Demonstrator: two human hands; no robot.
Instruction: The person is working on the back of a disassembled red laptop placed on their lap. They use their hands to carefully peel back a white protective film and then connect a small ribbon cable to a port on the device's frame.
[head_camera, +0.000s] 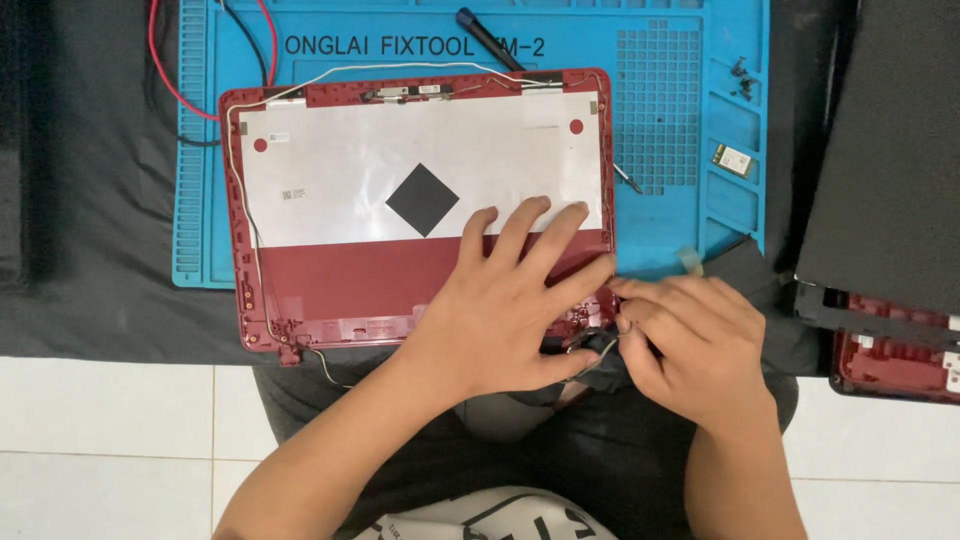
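Observation:
A red laptop lid shell (330, 285) lies inner side up on a blue repair mat (690, 120), with a silver foil sheet and a black diamond patch (422, 200) inside it. My left hand (500, 300) presses flat on the shell's lower right part, fingers spread. My right hand (690, 335) sits just beside the shell's lower right corner, its fingers pinched on a thin black cable (590, 355) near the hinge. Thin white and grey wires (235, 180) run around the shell's edge.
A black-handled screwdriver (488, 38) lies at the mat's top. Small screws (742, 75) and a small green card (733, 158) rest in the mat's right trays. Red and black leads (165, 70) hang top left. A black panel over a red laptop base (890, 350) sits at right.

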